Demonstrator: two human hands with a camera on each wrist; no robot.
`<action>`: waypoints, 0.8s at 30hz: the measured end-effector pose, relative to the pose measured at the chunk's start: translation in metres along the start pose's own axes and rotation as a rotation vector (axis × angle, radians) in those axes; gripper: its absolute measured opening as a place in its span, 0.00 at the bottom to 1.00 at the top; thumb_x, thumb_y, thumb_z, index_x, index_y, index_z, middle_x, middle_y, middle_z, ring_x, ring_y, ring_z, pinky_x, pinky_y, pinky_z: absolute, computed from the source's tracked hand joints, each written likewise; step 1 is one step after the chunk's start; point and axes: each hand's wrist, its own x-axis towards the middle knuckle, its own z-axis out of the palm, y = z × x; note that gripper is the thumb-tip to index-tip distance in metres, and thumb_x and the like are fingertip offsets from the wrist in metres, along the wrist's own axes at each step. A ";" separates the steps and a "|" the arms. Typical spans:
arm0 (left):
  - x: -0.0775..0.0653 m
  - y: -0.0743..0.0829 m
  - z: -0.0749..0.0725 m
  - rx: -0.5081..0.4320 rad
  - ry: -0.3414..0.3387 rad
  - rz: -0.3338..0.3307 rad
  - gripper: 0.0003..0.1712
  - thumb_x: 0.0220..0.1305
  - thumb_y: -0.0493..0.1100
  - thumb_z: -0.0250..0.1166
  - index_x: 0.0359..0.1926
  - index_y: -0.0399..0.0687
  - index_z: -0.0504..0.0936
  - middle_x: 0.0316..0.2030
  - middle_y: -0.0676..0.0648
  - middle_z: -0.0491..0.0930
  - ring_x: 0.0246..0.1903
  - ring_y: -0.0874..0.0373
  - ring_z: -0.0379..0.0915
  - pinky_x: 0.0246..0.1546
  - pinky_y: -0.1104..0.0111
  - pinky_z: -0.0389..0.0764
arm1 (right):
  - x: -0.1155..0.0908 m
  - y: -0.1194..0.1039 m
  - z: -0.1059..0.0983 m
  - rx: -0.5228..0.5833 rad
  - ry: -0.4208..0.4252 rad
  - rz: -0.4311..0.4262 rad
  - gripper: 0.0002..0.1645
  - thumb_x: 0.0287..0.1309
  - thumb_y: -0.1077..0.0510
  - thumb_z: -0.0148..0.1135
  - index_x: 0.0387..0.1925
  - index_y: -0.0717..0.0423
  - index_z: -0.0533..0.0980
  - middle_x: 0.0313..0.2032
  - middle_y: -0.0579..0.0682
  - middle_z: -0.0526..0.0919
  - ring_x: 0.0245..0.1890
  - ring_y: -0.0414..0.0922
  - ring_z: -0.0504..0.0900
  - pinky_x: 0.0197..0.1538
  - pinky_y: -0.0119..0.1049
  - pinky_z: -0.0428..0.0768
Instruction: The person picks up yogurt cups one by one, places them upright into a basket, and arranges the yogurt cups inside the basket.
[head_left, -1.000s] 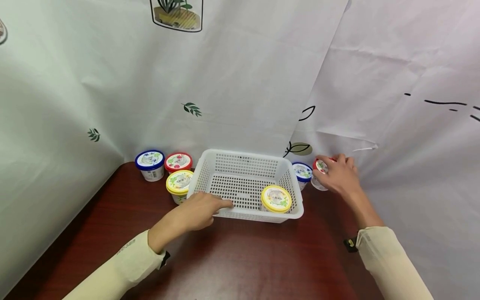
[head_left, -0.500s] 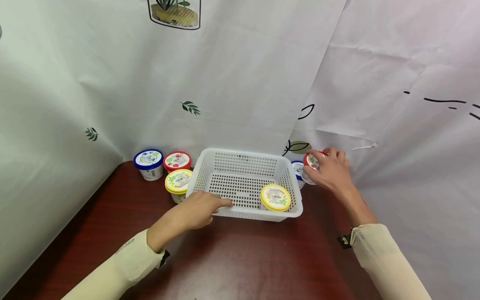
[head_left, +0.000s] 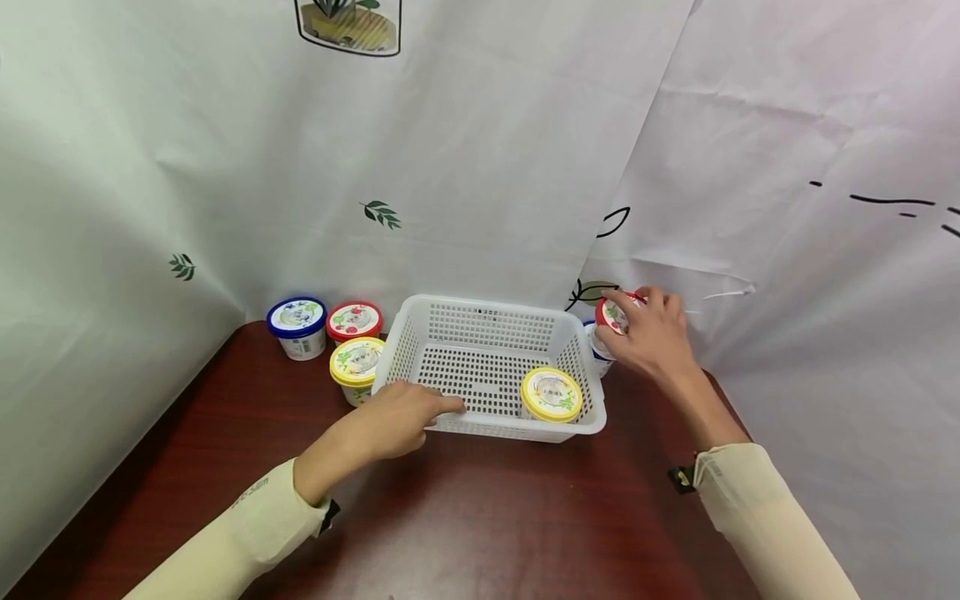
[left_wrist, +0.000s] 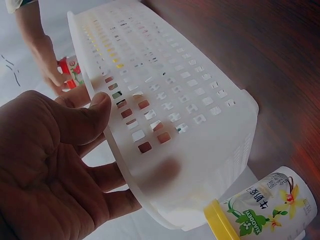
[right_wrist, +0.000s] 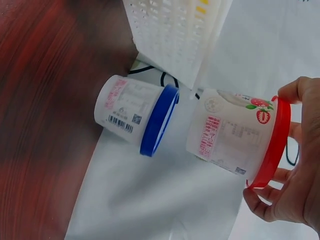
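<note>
a red-lidded cup [right_wrist: 235, 135] is held off the table [head_left: 480, 517] at the right of the scene, its lid grasped by the thumb and curled fingers of the right hand [head_left: 654, 333]. on its wall a strawberry picture is printed, with a block of pink-red characters too blurred to be read and a small dark code. below it, just right of the white basket [head_left: 487, 428], a blue-lidded cup [right_wrist: 135, 115] is seen upright; a barcode, a square code and a pink-red text block are carried on its side. the near left part of the basket's rim is pinched by the left hand [head_left: 397, 421], with the thumb laid outside and the fingers inside.

in the basket's near right corner a yellow-lidded cup [head_left: 551, 395] is contained. just left of the basket another yellow-lidded cup [left_wrist: 267, 205] is placed; "xiaodeyi" can be read on its green emblem, with 牛奶 and a yellow flower printed beside it. farther back, a second red-lidded cup [head_left: 354, 322] and a second blue-lidded cup [head_left: 298, 328] are set near the patterned cloth [head_left: 487, 167]. the dark lettering on the left sleeve [head_left: 251, 533] cannot be made out.
</note>
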 end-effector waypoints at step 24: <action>0.000 0.000 0.000 -0.010 -0.008 -0.009 0.30 0.61 0.26 0.71 0.60 0.58 0.89 0.39 0.51 0.93 0.38 0.55 0.87 0.39 0.58 0.85 | 0.001 -0.020 0.010 0.036 -0.010 -0.063 0.41 0.67 0.37 0.64 0.79 0.40 0.75 0.72 0.72 0.69 0.67 0.73 0.65 0.67 0.71 0.69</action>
